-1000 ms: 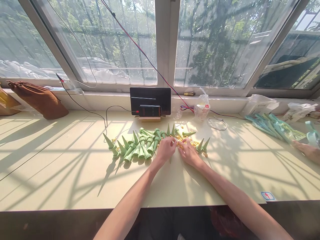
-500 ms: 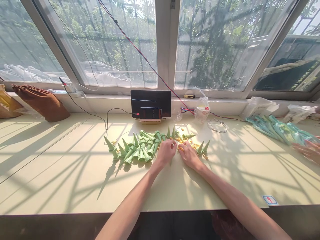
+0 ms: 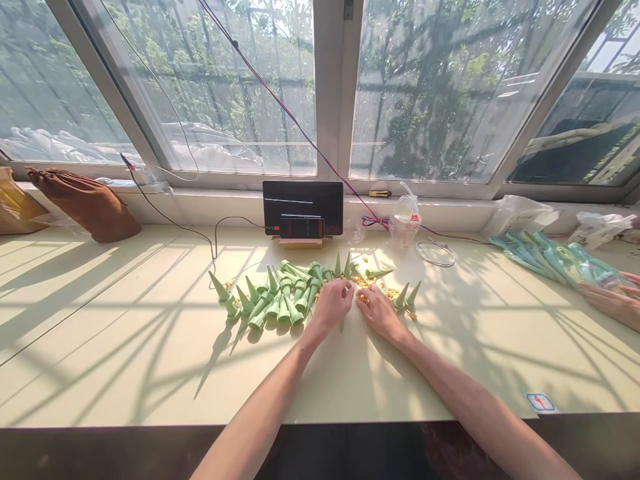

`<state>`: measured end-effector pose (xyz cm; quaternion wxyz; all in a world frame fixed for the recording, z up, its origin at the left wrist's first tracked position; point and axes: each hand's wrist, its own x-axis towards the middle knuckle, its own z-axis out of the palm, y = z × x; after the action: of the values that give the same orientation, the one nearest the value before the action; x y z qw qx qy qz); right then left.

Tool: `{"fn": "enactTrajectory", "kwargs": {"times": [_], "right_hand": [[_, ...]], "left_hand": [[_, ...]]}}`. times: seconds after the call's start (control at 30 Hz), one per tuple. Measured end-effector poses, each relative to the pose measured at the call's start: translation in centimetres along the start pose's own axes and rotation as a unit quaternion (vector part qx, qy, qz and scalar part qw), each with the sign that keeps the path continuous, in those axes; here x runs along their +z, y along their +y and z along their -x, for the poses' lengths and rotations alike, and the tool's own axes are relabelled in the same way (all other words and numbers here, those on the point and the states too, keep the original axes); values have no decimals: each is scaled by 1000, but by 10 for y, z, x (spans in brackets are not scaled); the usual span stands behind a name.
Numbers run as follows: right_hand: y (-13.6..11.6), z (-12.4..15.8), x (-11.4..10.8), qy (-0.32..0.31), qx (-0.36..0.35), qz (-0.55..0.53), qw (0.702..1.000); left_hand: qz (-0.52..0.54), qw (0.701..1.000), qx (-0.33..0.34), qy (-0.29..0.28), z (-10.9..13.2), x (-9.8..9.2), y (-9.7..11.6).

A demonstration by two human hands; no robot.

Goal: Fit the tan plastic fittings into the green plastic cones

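Note:
My left hand (image 3: 335,298) is closed at the middle of the table, with a thin green tip showing just under it, apparently of a green plastic spike in its grip. Beside it, my right hand (image 3: 379,309) has its fingers bent down among small orange-yellow pieces (image 3: 364,283); whatever they pinch is too small to make out. Hollow green plastic spikes (image 3: 284,293) lie heaped left of my left hand. Two upright green spikes (image 3: 343,265) stand behind my hands, and two more spikes (image 3: 407,296) stand to the right.
Behind the heap a dark tablet (image 3: 303,200) leans on a stand with a phone (image 3: 301,227) before it. A clear plastic cup (image 3: 405,223) and a coiled cable (image 3: 435,253) lie back right. Another person's hands (image 3: 613,297) touch teal plastic packets (image 3: 555,257). A brown pouch (image 3: 90,203) stands left.
My hands stay almost in place, close together over the small pieces. At the right edge, the other person's hands have shifted slightly against the teal packets.

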<state>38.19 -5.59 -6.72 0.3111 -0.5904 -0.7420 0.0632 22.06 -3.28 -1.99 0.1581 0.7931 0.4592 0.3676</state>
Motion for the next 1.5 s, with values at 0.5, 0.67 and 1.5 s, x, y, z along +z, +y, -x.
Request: {"fn": "enactTrajectory", "kwargs": {"times": [0.5, 0.67, 1.5], "right_hand": [[-9, -2, -11, 49, 18, -143, 988], [-9, -5, -14, 102, 27, -146, 984], [-2, -8, -12, 35, -5, -107, 994]], "left_hand": [[10, 1000, -4, 12, -1, -1, 2], [15, 1000, 3, 19, -2, 0, 2], [15, 1000, 9, 20, 0, 0, 2]]}}
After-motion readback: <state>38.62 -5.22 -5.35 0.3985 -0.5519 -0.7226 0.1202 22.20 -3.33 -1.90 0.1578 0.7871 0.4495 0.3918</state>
